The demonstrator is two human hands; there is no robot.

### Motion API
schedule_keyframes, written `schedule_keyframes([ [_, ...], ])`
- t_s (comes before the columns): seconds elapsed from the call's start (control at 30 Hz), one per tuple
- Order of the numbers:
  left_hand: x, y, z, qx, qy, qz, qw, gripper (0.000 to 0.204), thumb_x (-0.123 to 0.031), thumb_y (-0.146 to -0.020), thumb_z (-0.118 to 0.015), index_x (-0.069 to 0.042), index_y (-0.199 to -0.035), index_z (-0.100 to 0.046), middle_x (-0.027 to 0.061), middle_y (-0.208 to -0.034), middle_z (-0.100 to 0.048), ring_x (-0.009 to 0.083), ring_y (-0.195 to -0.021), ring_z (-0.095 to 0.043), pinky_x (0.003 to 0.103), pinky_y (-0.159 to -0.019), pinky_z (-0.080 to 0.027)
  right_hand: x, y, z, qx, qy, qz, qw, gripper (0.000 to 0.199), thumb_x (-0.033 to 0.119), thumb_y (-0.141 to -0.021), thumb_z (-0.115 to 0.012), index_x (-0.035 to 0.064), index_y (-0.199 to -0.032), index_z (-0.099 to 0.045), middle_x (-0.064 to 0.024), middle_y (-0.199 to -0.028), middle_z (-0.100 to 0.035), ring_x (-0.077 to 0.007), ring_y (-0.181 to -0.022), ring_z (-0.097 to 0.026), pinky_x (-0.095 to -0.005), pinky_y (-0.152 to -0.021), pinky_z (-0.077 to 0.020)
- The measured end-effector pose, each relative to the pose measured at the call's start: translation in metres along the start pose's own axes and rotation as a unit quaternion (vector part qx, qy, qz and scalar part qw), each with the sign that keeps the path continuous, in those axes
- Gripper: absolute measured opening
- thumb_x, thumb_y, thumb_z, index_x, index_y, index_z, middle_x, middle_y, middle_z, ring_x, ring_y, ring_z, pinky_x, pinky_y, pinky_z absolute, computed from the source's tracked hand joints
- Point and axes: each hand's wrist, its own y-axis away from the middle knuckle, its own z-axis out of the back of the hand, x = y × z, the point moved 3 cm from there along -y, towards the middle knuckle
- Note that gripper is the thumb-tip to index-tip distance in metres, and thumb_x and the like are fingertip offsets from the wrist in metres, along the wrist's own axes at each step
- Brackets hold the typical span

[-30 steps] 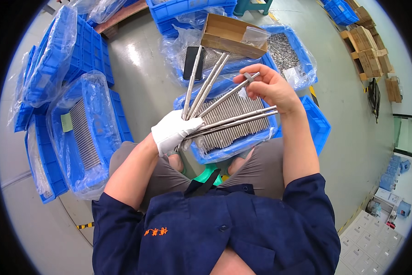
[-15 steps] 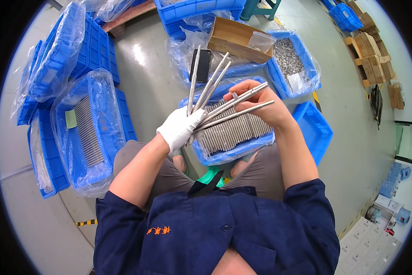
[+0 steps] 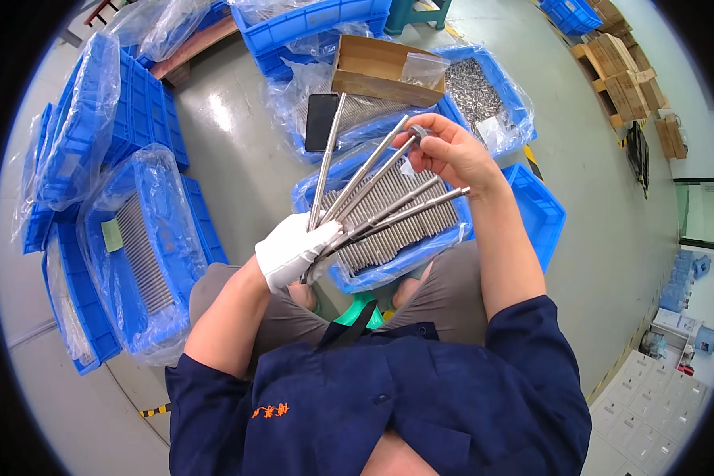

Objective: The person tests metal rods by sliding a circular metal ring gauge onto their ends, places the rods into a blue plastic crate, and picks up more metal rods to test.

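My left hand (image 3: 292, 250), in a white glove, grips the lower ends of several long metal rods (image 3: 377, 200) that fan out up and to the right. My bare right hand (image 3: 450, 151) pinches the top end of one rod in the fan between thumb and fingers. Both hands hover above a blue crate (image 3: 432, 250) lined with clear plastic and filled with many more rods lying side by side. The crate rests in front of my knees.
A second lined blue crate (image 3: 146, 254) of rods sits at my left, with stacked blue crates (image 3: 111, 111) behind it. Farther ahead are a cardboard box (image 3: 381, 67), a black phone (image 3: 321, 120) and a crate of small metal parts (image 3: 476, 83). An empty blue crate (image 3: 541, 213) lies to the right.
The fan of rods has shifted slightly, and my right hand has moved from the lower rods up to the tip of a higher one. My left hand keeps its grip.
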Motion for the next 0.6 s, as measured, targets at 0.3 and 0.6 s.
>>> schedule_keyframes([
  [0.3,-0.007,0.000,-0.002,0.002,-0.017,-0.024,1.000,0.027,-0.031,-0.079,-0.052,-0.004,-0.075,-0.049,0.0023,-0.049,-0.044,0.0086,-0.038,-0.040,0.022,-0.034,-0.031,-0.001,0.001,-0.011,0.030,0.102,-0.015,0.994,0.020,0.002,-0.073,-0.057,0.0031,-0.091,-0.051,-0.0158,-0.093,-0.058,-0.0113,-0.065,-0.054,-0.0227,-0.062,-0.0464],
  [0.6,0.000,0.002,0.001,0.023,-0.033,-0.017,0.999,0.029,-0.033,-0.080,-0.052,-0.005,-0.074,-0.053,0.0026,-0.052,-0.047,0.0097,-0.043,-0.042,0.023,-0.039,-0.035,-0.032,0.005,-0.034,0.045,0.113,-0.105,0.987,0.031,0.002,-0.063,-0.067,0.0002,-0.089,-0.052,-0.0097,-0.086,-0.059,-0.0135,-0.074,-0.056,-0.0243,-0.068,-0.0458],
])
